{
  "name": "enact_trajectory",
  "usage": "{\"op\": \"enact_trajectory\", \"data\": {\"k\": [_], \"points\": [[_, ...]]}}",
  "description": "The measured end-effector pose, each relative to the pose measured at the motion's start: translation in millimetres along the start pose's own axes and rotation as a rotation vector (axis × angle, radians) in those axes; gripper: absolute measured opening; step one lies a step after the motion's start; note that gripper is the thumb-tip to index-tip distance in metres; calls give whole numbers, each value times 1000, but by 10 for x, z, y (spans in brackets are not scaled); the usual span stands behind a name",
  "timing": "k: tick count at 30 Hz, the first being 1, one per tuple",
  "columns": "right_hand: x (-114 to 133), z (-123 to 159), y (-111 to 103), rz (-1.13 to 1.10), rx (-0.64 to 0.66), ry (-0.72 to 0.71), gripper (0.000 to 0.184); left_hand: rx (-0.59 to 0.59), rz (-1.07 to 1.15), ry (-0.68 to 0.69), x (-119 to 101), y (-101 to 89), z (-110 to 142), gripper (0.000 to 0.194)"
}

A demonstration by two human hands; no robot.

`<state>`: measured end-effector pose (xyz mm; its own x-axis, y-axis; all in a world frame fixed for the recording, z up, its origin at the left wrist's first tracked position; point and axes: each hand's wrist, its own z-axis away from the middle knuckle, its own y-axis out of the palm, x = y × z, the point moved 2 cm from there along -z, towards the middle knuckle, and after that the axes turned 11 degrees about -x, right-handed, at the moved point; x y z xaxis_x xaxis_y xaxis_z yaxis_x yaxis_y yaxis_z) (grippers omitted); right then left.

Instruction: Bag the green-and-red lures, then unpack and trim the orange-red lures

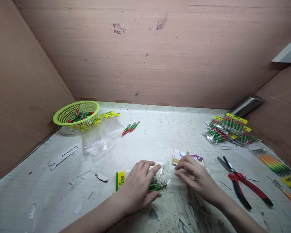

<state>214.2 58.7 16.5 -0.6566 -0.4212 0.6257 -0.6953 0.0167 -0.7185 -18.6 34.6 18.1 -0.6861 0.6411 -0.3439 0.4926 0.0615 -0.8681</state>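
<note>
My left hand (142, 181) rests over a clear plastic bag (163, 168) with its fingers apart. Partly hidden beneath it, several green and red fishing lures (157, 186) lie inside the bag. The yellow and green header card (120, 180) of that bag sticks out left of the hand. To the right, my right hand (196, 178) hovers by the bag's other end, fingers loosely bent and apart, with nothing visible in them. Just behind its fingertips lies a white and purple card (177, 157), partly covered by the hand.
Lures fill a yellow-green basket (57, 119) at back left, beside empty bags (99, 139). Three loose lures (131, 128) lie mid-table. Filled lure packs (229, 129) are piled back right near a metal cylinder (247, 105). Red-handled pliers (242, 181) lie at right. Wooden walls enclose the table.
</note>
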Motion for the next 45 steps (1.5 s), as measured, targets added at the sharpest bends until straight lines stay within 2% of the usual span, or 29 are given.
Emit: {"op": "enact_trajectory", "data": {"k": [2,4,5,8,11,15,17,24,30,38,45], "points": [[217,18,177,-117,134,31,14,57,41,-87,11,30,98,87],[319,18,316,-150,187,78,7,93,51,-108,35,69,135,95],[330,15,368,-157,193,103,6,103,57,-99,51,86,122,89],[280,10,455,-234,217,199,4,129,78,-38,114,105,-39,51],[237,21,465,-337,237,273,1,212,71,41,188,94,-291,36],[211,51,474,-389,215,335,3,344,115,170,255,78,-514,6],[189,60,498,-400,199,365,3,370,181,196,279,67,-545,6],[190,-1,488,-497,210,448,11,365,286,172,324,54,-500,4],[193,50,462,-637,326,453,22,341,289,173,302,66,-478,1],[130,80,504,-634,243,437,16,323,286,239,291,25,-482,3],[178,81,548,-624,201,487,16,340,332,196,290,75,-480,3]]}}
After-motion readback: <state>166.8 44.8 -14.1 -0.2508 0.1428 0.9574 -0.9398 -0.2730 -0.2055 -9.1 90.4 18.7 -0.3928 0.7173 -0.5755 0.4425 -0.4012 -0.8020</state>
